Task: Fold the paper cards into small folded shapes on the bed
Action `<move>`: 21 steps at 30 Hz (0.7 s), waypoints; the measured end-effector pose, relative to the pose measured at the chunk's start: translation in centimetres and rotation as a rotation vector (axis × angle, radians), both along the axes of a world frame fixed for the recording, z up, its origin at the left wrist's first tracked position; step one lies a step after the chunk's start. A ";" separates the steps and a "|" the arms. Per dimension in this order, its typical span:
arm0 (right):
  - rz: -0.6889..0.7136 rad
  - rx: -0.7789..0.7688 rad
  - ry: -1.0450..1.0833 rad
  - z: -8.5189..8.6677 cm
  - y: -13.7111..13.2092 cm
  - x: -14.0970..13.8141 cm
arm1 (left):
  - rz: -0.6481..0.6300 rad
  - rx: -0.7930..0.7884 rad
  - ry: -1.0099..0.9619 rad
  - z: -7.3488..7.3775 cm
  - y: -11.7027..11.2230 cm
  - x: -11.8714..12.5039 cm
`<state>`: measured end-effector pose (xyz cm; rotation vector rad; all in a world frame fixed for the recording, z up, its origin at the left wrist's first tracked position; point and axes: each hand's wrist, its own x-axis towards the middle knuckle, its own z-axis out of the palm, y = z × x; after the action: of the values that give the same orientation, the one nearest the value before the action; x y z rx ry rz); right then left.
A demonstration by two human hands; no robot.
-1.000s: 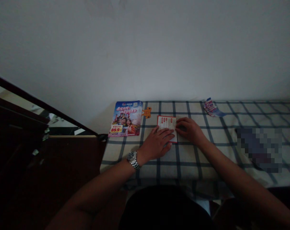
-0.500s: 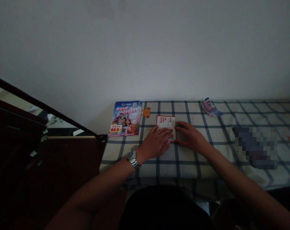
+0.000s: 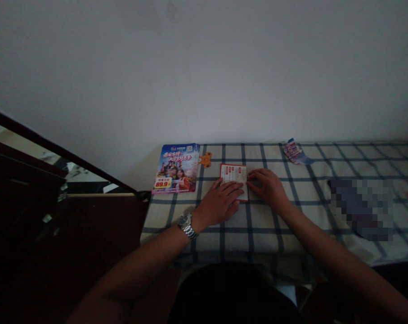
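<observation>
A small folded leaflet (image 3: 235,173), white with red print and red edges, lies on the checked cloth in front of me. My left hand (image 3: 222,198) rests flat across its lower left part, fingers stretched out, a metal watch (image 3: 186,225) on the wrist. At the leaflet's right edge, my right hand (image 3: 264,186) has thumb and fingertips drawn together in a pinch on the paper. The left fingers cover part of the print. Left of the leaflet lies a stack of colourful flyers (image 3: 175,168), the top one marked 89.9.
An orange bear-shaped piece (image 3: 205,159) lies beside the flyers. A crumpled flyer (image 3: 295,152) is near the wall at the back right. Further right there is a dark pixelated object (image 3: 360,209). The checked cloth (image 3: 271,238) covers the surface up to its front edge.
My right thumb has moved up toward the index finger, closing into a pinch at the leaflet's right edge. My left hand stays on the leaflet.
</observation>
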<state>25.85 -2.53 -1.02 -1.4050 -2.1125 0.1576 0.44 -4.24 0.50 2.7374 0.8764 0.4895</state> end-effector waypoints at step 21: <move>-0.190 -0.046 -0.005 0.5 6.1 -0.5 | 0.005 -0.003 0.013 0.0 -0.1 0.0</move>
<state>25.31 3.59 -0.51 -1.6253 -1.9768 0.1276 0.42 -4.34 0.55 2.7396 0.8867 0.4708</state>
